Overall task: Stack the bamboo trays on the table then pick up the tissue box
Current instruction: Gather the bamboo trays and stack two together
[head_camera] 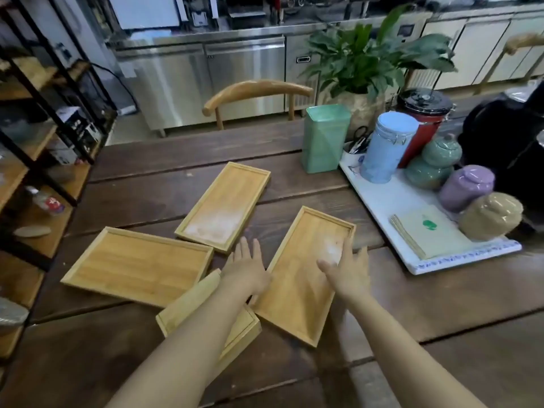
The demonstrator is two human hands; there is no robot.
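While reaching out over the bench (147, 178), flanking the right-hand tray (297, 295): left hand (247, 273) at its left long rim, right hand (346, 278) over its right long rim. Fingers (245, 250) spread apart on both sides, flat, clamped on nothing. Touching the rim or just above it? Cannot tell.

Handling, as a judgement: stiff bamboo, light, a shallow raised lip all round, smooth and probably a little slick. Best taken by the two long rims, thumbs over the lip, fingertips under, kept level. No flex to fear, but likely to skid when set inside another.

Lying open side up, long axis running away and leaning a touch right. Far tray (223, 206) just beyond and to the left of the right-hand tray, roughly parallel to it. Wide tray (138, 265) further left, long axis crosswise. Near tray (238, 337) just beside the near-left corner of the right-hand tray, mostly hidden beneath the left forearm, heading hard to read. Nothing stacked yet.

Green box (323, 139) standing upright well beyond the right-hand tray, apart from both hands. Possibly the tissue box, though not certain from here.
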